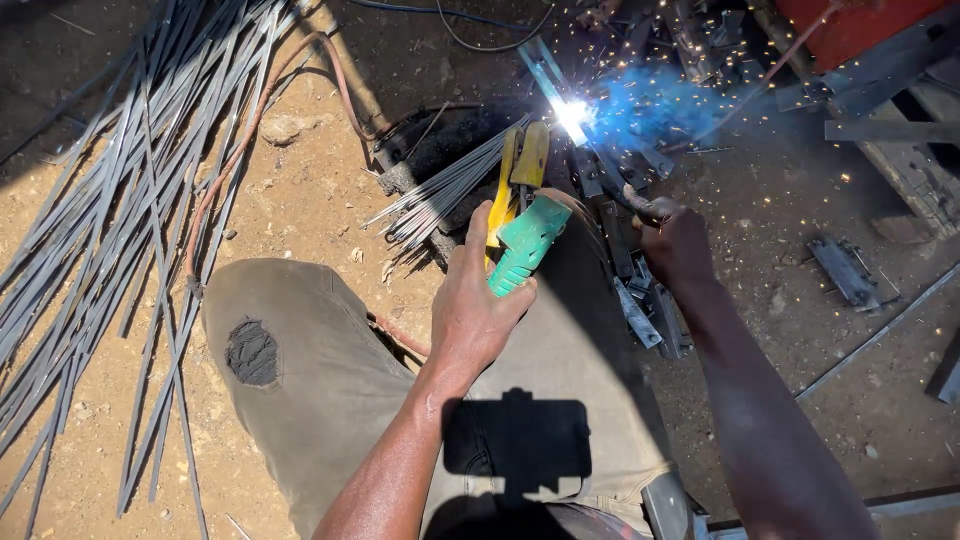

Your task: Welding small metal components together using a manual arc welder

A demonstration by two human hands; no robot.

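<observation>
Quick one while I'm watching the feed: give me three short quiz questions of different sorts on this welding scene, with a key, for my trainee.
1. True or false: the left hand grips the green-and-yellow electrode holder.
2. Multiple choice: the bright welding arc is (A) beside the torn knee patch, (B) at the far tip of the holder among metal pieces, (C) on the long steel strips at left.
3. Fill in: the bundle of thin welding rods lies to the ____ of the holder.

Key: 1 true; 2 B; 3 left. The right hand rests in shadow on the metal pieces; whether it holds anything cannot be told.
</observation>
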